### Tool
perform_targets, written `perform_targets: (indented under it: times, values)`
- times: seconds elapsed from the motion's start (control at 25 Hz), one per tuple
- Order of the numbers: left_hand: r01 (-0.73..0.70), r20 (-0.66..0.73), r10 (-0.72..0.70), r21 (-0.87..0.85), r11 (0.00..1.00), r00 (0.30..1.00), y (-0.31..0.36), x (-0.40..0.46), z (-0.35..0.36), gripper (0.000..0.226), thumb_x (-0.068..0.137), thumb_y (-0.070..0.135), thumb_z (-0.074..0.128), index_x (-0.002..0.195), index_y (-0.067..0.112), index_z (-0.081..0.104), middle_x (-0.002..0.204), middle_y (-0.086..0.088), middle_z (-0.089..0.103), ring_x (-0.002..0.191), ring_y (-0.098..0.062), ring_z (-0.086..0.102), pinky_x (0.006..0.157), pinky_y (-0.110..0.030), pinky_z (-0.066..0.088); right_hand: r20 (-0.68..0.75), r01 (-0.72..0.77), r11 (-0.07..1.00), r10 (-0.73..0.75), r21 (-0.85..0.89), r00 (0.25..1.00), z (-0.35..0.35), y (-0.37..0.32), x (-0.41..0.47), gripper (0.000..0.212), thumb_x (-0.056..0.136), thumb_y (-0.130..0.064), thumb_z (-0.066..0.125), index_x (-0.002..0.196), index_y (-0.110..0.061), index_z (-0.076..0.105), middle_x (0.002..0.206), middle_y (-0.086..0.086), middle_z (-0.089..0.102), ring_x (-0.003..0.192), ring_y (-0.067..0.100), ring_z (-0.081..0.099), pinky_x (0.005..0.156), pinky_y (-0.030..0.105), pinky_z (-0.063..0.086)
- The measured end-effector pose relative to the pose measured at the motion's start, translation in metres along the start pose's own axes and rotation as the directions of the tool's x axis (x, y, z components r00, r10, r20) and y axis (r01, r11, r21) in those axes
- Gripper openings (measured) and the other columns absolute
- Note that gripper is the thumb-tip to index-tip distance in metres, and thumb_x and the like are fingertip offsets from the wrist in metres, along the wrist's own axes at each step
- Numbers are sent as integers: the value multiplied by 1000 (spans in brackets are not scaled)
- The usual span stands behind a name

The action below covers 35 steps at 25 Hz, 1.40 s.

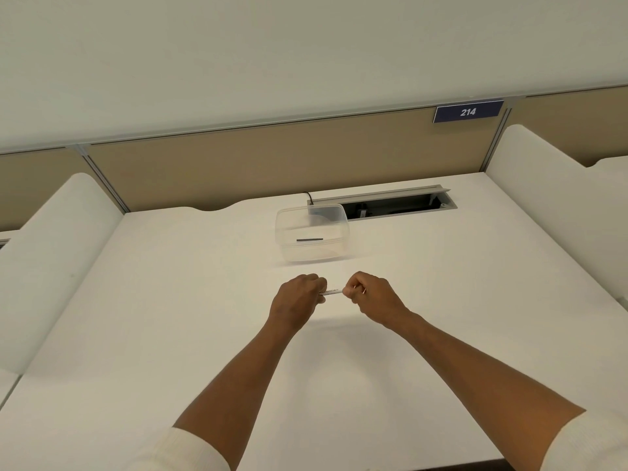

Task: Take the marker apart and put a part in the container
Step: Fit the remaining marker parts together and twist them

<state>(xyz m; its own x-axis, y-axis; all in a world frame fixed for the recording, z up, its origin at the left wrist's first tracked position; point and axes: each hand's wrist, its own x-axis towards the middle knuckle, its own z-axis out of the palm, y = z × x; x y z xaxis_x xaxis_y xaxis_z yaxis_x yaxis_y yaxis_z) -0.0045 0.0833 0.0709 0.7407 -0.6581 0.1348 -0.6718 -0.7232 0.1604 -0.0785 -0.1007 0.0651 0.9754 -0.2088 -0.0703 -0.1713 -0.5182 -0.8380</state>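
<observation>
container [312, 232] sits on the desk [170, 300], behind both hands' marker [332, 292].

White desk [170, 334] between white side dividers, tan partition [238, 164] behind.

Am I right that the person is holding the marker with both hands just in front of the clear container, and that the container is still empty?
Not quite: the container is not empty. The head view shows a thin dark stick already lying in it. The rest holds: the left hand and right hand both grip the marker just in front of it.
</observation>
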Motion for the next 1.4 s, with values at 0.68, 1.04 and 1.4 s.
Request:
perform_targets:
  times: [0.68, 1.04, 1.4]
  values:
    - [-10, 0, 10, 20, 1000, 1000, 8, 2, 4, 11, 87, 16, 66, 84, 16, 55, 79, -2, 58, 70, -24, 48, 54, -33, 32, -5, 89, 958, -94, -274, 996, -3, 2, 1, 11, 91, -29, 58, 82, -24, 60, 76, -7, 64, 74, 16, 57, 64, 34, 45]
    - [-31, 22, 31, 11, 999, 999, 12, 4, 8, 8, 89, 17, 64, 88, 15, 57, 85, -3, 61, 77, -26, 54, 57, -33, 36, -30, -85, 961, 80, -264, 996, 2, 8, 12, 26, 93, -19, 49, 73, -24, 64, 74, -12, 66, 70, 16, 59, 58, 28, 42]
    - [-28, 29, 27, 5, 1000, 999, 7, 10, 7, 6, 89, 16, 63, 87, 14, 57, 85, -2, 61, 79, -25, 54, 58, -35, 37, 20, 61, 932, -58, -356, 998, -2, 12, 11, 20, 91, -16, 55, 75, -22, 64, 55, -22, 53, 57, 3, 51, 53, 22, 33]
